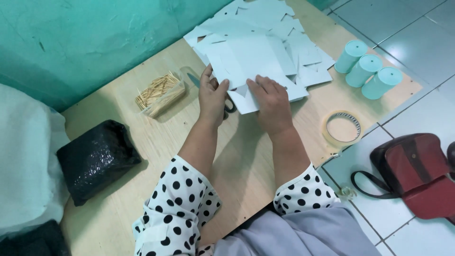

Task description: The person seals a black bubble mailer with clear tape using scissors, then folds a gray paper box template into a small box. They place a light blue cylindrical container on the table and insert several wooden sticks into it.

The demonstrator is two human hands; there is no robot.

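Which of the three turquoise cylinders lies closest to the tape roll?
The rightmost cylinder, nearest the board's edge; the other two lie farther up from the tape roll.
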